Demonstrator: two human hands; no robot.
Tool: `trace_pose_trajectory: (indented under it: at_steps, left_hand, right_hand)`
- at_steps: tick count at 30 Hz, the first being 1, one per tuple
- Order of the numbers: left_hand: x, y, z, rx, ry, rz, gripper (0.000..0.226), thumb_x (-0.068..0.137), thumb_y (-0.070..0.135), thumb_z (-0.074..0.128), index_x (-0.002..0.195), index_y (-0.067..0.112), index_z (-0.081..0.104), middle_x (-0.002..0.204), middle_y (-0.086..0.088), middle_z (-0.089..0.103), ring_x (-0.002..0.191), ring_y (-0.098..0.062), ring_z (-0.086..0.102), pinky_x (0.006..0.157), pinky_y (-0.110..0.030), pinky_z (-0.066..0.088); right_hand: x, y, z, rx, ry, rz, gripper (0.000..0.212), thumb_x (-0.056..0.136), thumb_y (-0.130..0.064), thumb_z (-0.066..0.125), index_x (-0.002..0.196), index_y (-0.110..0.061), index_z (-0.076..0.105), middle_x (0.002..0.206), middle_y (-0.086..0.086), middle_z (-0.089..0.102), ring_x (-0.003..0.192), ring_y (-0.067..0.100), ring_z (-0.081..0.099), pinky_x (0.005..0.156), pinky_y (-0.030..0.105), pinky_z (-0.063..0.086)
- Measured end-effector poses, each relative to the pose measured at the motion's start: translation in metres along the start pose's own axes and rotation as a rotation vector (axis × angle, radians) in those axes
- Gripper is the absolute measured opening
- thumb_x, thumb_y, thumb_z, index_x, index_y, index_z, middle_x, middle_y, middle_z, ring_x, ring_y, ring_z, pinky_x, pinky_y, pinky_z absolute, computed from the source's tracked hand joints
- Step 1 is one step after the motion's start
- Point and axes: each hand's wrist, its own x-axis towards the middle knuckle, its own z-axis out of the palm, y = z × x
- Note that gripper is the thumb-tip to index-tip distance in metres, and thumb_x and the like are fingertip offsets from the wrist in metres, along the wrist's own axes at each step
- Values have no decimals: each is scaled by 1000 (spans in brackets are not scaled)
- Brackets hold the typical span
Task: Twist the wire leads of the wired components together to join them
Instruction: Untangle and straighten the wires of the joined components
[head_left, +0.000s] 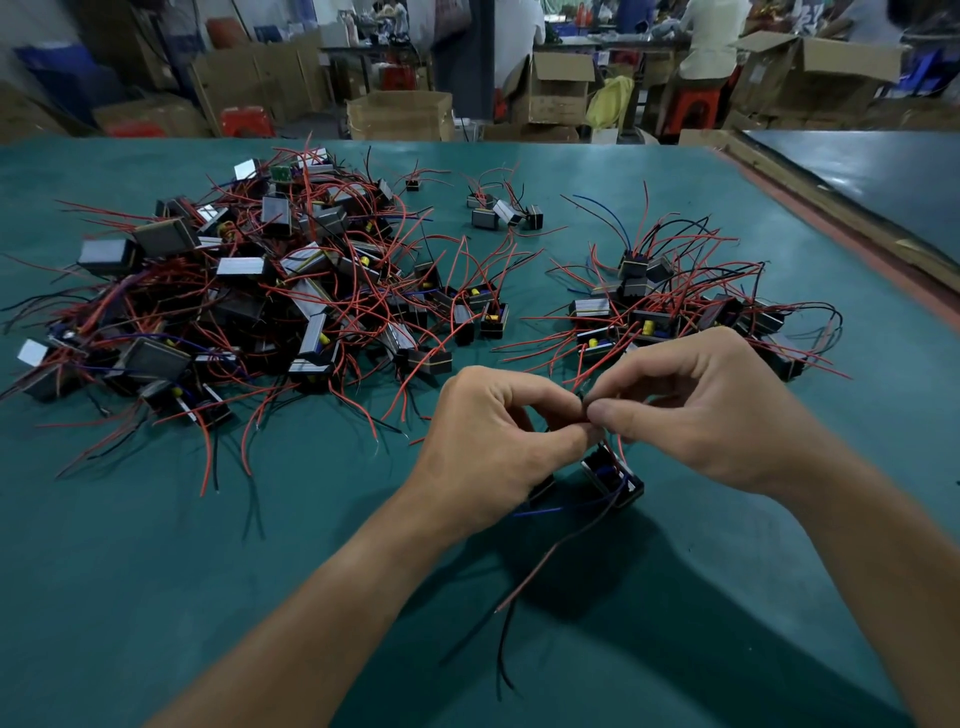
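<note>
Head view. Green mat (156, 571) covers the bench out to a straight far edge. On the right it ends at a reddish strip beside a dark second table (857, 176). Bare mat lies nearest the camera, around and between both forearms.

A big pile (249, 291) of black components with red, black and blue wires fills the far left. A smaller pile (675, 312) sits just beyond the right hand (701, 410), and a small group (504, 210) lies near the far edge.

Left hand (483, 441) and right hand meet at centre. Each pinches the leads (587, 402) between thumb and forefinger, with the other fingers curled. The component (613, 475) sits just below the pinch, and whether it touches the mat cannot be told. A loose wire (524, 587) trails from it toward the camera.

The pinch point is hidden by the fingertips, so no twist is legible. A second black part under the left palm is mostly covered.

Open cardboard boxes (400, 114) stand beyond the bench, contents not visible.
</note>
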Motion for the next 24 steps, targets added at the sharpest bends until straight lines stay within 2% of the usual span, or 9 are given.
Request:
trace_pose_trajectory:
  at_steps: [2, 4, 6, 9, 11, 18, 24]
  left_hand:
    - [0, 0, 0, 10, 8, 5, 15, 77, 9, 81, 68, 19, 74, 39, 16, 48, 35, -1, 25, 40, -11, 19]
    - [0, 0, 0, 25, 11, 13, 14, 76, 10, 82, 69, 20, 75, 40, 17, 49, 34, -1, 26, 40, -10, 19]
    - [0, 0, 0, 34, 12, 19, 12, 75, 11, 82, 70, 19, 75, 40, 18, 50, 34, -1, 27, 40, -9, 19]
    - [0, 0, 1, 33, 10, 18, 12, 75, 11, 83, 71, 20, 76, 40, 19, 50, 33, -1, 29, 39, -9, 20]
    - [0, 0, 0, 34, 12, 21, 15, 75, 11, 83, 69, 23, 75, 40, 19, 51, 33, 0, 30, 39, -9, 21]
    - [2, -1, 0, 21, 17, 6, 11, 74, 10, 84, 70, 17, 76, 41, 17, 53, 35, 0, 32, 40, -10, 24]
    - [2, -4, 1, 30, 12, -7, 8, 75, 15, 84, 72, 19, 77, 41, 16, 52, 37, 0, 29, 40, -13, 22]
  right_hand:
    - [0, 0, 0, 9, 4, 27, 19, 79, -1, 76, 73, -19, 76, 66, 1, 72, 58, 9, 63, 60, 39, 54]
    - [0, -1, 0, 7, -5, 42, 18, 80, -3, 76, 72, -19, 76, 66, 3, 72, 58, 11, 62, 59, 42, 53]
    - [0, -1, -1, 5, -19, 45, 17, 80, -3, 76, 72, -18, 76, 65, 2, 71, 57, 9, 61, 58, 39, 53]
    - [0, -1, -2, -3, -43, 41, 16, 80, -3, 75, 72, -17, 75, 63, -2, 71, 57, 5, 61, 56, 24, 52]
    - [0, 0, -2, -11, -50, 36, 17, 81, -2, 75, 72, -16, 75, 63, -3, 71, 56, 3, 61, 57, 19, 50]
    - [0, 1, -1, -13, -44, 42, 18, 82, -2, 74, 71, -16, 75, 60, -5, 69, 54, 1, 58, 55, 16, 47]
    - [0, 1, 1, -77, -47, 48, 18, 84, -7, 73, 69, -16, 73, 58, -4, 66, 51, 0, 54, 53, 14, 43]
